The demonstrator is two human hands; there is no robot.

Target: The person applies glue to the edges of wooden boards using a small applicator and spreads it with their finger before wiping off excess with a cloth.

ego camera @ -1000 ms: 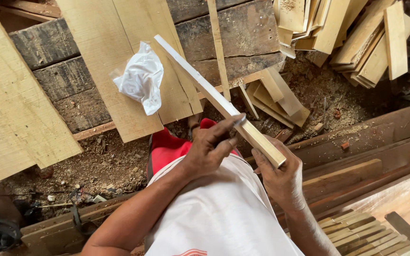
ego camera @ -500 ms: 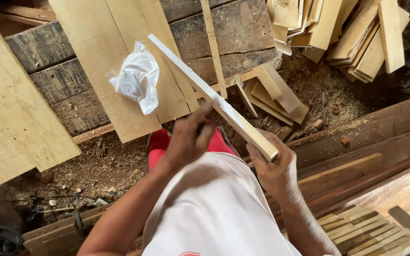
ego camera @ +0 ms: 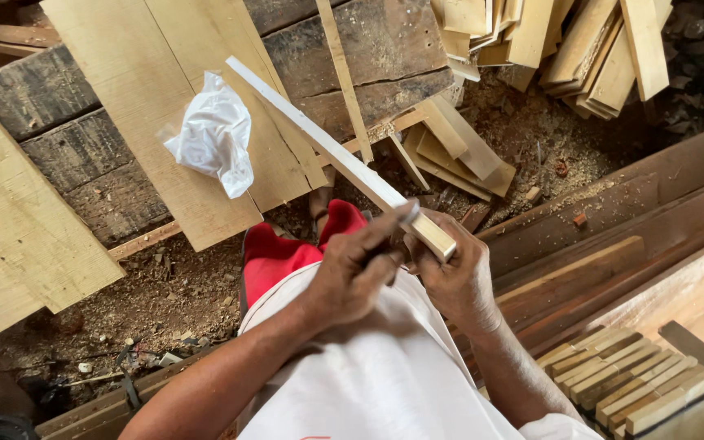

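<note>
Hands stayed on the long wooden strip (ego camera: 332,151) through the head view, but your left hand (ego camera: 352,273) shifted. A second earlier it lay over the strip near the gripped end; half a second earlier it had slid up along it; at this moment it had come back down, fingers pinched on a small tool (ego camera: 407,213), too small to identify, set against the strip's top face. Your right hand (ego camera: 454,281) was wrapped tight around the strip's near end, its far end reaching out over the pale plank (ego camera: 144,106), beside the crumpled white plastic bag (ego camera: 213,134). That back-and-forth suggested repeated strokes working the strip's surface.
</note>
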